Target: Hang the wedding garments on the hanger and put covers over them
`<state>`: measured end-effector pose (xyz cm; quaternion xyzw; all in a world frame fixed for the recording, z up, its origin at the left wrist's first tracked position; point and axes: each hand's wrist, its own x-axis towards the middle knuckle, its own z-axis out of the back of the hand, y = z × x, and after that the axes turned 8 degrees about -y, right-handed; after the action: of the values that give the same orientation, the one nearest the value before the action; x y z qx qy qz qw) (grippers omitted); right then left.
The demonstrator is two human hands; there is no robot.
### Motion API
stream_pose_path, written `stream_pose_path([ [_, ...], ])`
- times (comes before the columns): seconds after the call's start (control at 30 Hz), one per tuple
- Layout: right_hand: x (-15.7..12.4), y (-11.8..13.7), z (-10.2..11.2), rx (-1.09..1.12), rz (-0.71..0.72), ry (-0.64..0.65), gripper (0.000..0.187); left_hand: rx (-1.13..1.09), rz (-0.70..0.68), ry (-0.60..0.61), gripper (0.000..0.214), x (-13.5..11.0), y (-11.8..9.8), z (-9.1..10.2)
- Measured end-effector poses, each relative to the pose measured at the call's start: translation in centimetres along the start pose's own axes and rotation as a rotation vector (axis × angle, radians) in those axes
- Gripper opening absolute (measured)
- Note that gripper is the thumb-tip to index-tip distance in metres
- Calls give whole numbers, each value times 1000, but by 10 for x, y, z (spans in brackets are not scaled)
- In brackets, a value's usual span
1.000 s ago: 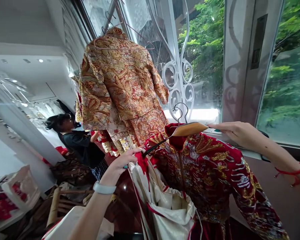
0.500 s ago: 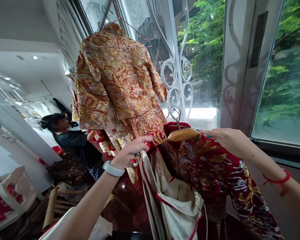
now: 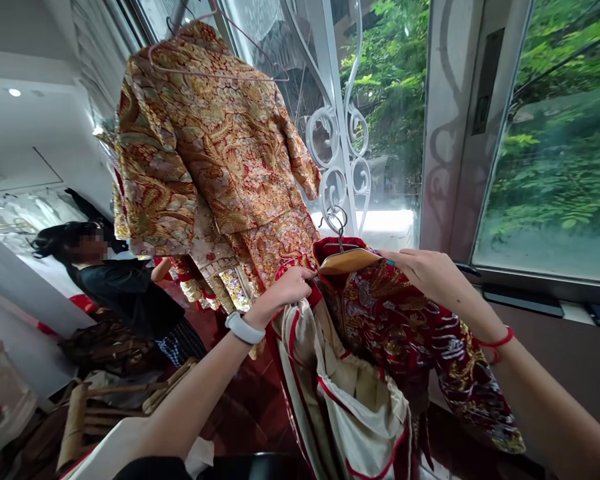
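Observation:
A dark red jacket (image 3: 400, 320) with gold and silver embroidery hangs on a wooden hanger (image 3: 349, 260) with a metal hook. My left hand (image 3: 290, 287) is closed on the jacket's opened front edge, beside the hanger's left end. Cream lining cloth (image 3: 365, 420) with red trim spills down below it. My right hand (image 3: 420, 270) grips the jacket's other shoulder at the hanger's right end, fingers on top; the thumb is mostly hidden. An embroidered sleeve (image 3: 475, 387) droops under my right forearm.
A gold-and-red embroidered jacket (image 3: 220, 140) hangs on a pink hanger (image 3: 220, 75) ahead. White scrolled ironwork (image 3: 347, 133) stands before the window (image 3: 550, 200). Another person (image 3: 125, 287) is at the left. A bamboo-like frame (image 3: 75, 420) lies low at left.
My left hand has come right up to the hanger's left end, covering the dark strip that showed between them. The view has shifted, so surroundings sit farther left.

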<state>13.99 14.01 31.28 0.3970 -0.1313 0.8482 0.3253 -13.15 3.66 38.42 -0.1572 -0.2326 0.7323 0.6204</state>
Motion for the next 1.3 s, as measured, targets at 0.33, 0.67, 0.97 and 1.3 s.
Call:
stream_pose_path([
  [0.33, 2, -13, -21, 58, 13, -40, 45, -96, 17, -103, 37, 6, 13, -25],
  [0.67, 3, -14, -24, 49, 17, -75, 44, 513, -286, -179, 32, 0, 27, -1],
  [0.97, 6, -9, -19, 87, -86, -57, 39, 365, -366, -253, 46, 7, 78, -28],
  [1.3, -147, 87, -69, 55, -696, -437, 37, 293, -501, -228, 46, 22, 84, -39],
])
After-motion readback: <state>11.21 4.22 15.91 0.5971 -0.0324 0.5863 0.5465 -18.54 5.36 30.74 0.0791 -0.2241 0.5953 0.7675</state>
